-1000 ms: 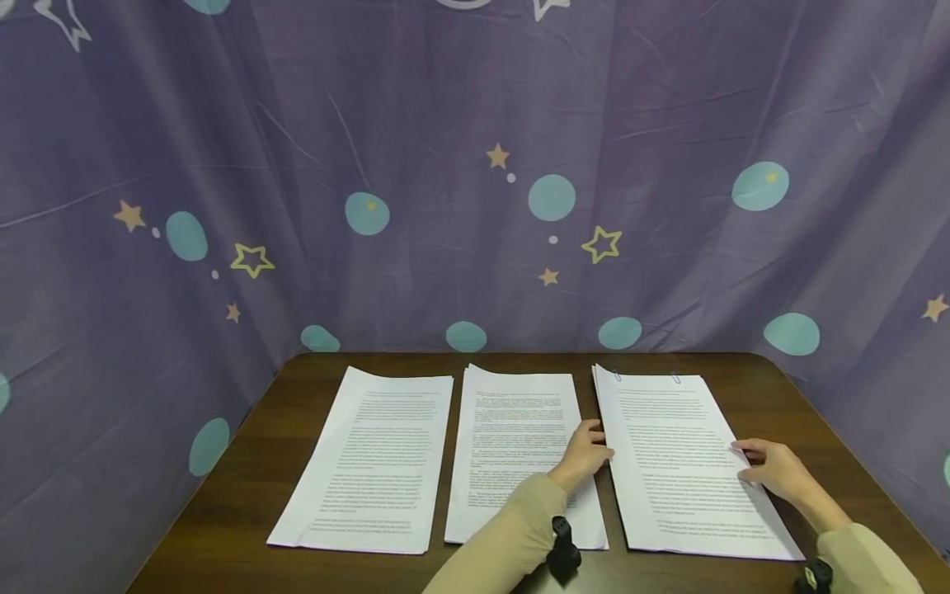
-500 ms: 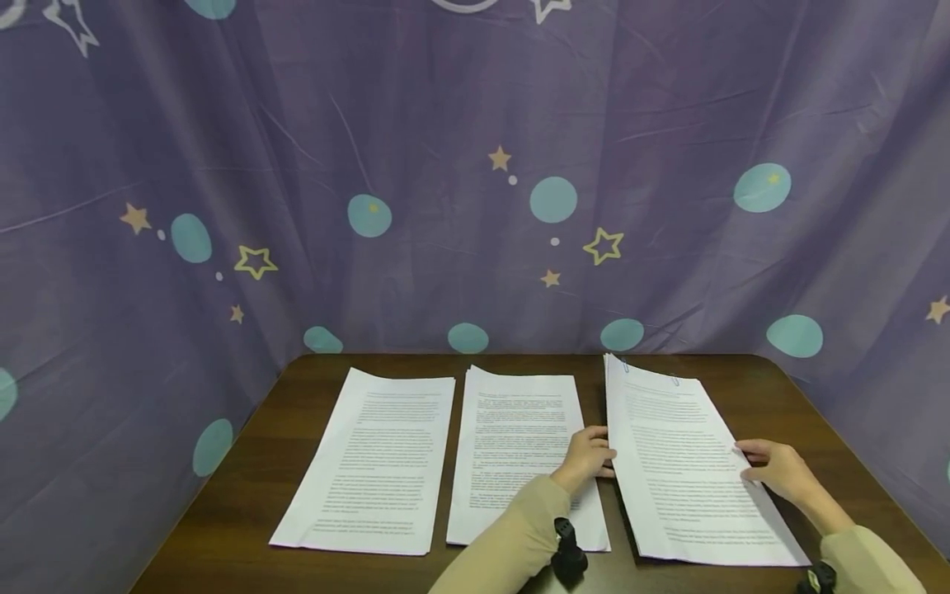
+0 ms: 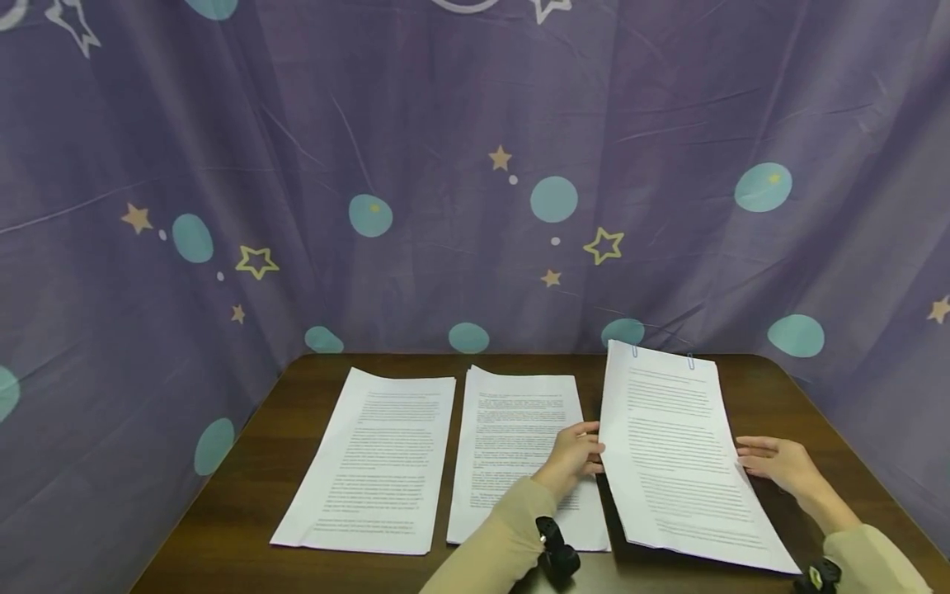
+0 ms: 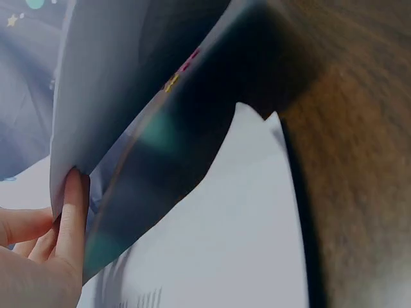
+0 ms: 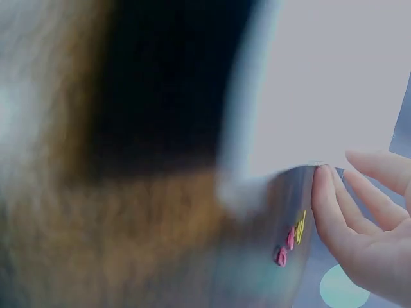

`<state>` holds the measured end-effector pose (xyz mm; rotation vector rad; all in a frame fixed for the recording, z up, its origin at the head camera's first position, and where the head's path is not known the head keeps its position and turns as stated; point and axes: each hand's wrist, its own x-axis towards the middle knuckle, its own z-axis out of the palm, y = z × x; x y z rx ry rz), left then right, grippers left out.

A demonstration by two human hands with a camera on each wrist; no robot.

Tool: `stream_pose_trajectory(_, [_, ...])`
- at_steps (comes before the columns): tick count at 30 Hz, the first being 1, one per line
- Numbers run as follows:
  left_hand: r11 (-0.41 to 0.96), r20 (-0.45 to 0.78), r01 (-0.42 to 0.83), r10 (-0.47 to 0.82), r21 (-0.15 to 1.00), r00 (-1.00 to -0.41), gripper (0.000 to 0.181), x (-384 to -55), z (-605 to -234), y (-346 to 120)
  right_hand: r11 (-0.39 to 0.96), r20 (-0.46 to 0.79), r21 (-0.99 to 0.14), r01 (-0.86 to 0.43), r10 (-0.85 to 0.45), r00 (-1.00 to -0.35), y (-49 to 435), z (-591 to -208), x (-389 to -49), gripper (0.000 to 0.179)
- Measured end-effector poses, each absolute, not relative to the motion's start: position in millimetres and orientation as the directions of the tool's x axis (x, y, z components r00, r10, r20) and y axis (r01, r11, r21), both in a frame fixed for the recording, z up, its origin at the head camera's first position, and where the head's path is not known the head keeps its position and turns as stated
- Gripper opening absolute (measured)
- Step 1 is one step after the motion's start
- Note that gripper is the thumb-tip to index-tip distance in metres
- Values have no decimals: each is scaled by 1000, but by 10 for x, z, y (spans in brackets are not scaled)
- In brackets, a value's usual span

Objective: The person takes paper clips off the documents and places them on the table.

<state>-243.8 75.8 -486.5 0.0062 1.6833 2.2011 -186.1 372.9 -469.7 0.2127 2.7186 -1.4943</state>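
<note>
Pinching opposite long edges with left hand [image 3: 571, 454] and right hand [image 3: 783, 466], you hold the paper-clipped document stack [image 3: 679, 462] between them, tilted above the table's [image 3: 764, 404] right side, long axis pointing away.

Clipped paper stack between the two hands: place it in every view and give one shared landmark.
Head: clipped stack, right of centre.
Left wrist: its shaded underside, upper left.
Right wrist: its pale surface, upper right.
Shared landmark: the patterned curtain.
</note>
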Motion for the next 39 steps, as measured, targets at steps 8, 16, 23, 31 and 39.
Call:
stream_pose_trajectory(8, [-182,-235,-290,271,940,-933,44,-2437,-4841,559,466,-95,-873,147,134,-986,3610,-4636,-1875,57])
stream_pose_trajectory(16, [-194,-213,-266,256,944,-943,45,-2431,-4770,332,358,-33,-931,69,106,-994,3535,-4680,-1972,42])
stream_pose_trajectory(23, [-205,-194,-246,244,947,-950,45,-2418,-4681,136,346,4,-938,33,105,-994,3517,-4848,-2111,48])
stream_pose_trajectory(31, [-219,-132,-188,247,957,-960,45,-2426,-4589,-92,322,14,-947,9,71,-997,3425,-4961,-2216,71])
stream_pose_trajectory(39, [-167,-110,-148,217,975,-970,43,-2402,-4539,-288,260,56,-965,-39,57,-997,3248,-4977,-2222,89])
